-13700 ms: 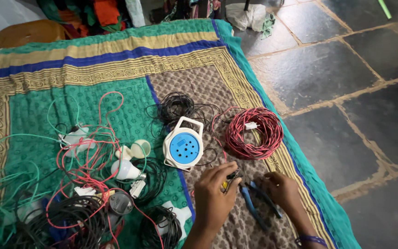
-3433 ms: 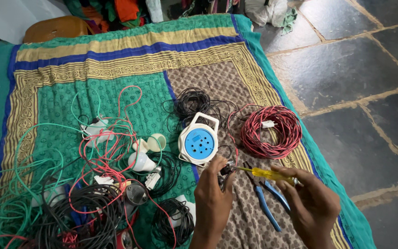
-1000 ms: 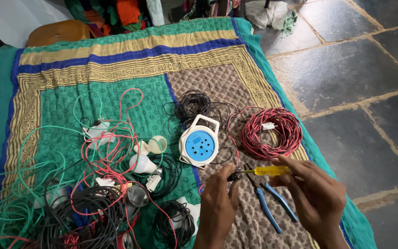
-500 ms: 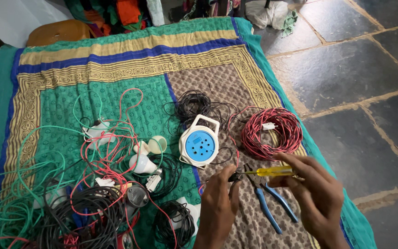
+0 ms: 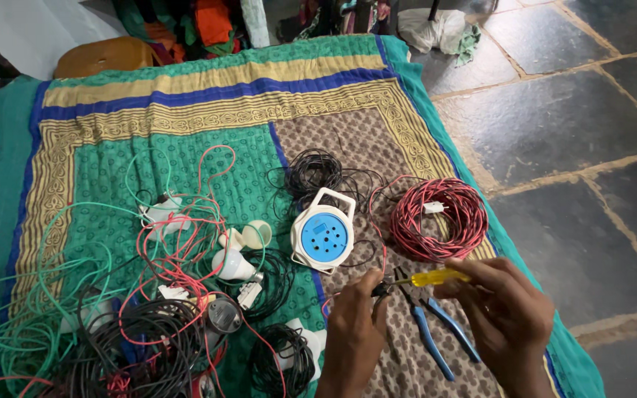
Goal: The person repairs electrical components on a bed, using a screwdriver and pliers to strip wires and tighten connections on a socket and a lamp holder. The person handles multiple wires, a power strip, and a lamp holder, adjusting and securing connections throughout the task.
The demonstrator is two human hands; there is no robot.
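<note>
**Two hands, one screwdriver**

My right hand [image 5: 506, 317] is closed around a yellow screwdriver [image 5: 436, 278], its tip aimed at a small dark part, perhaps a plug, pinched in my left hand [image 5: 355, 332]. Blue pliers [image 5: 436, 339] lie on the blanket [image 5: 186, 96] between them, below the white reel [image 5: 324, 236] and red coil [image 5: 436, 219].

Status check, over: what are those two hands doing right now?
Right hand grips yellow-handled screwdriver. Left hand pinches a small dark part at its tip. Blue-handled pliers lie on the cloth below, red wire coil beside.
</note>
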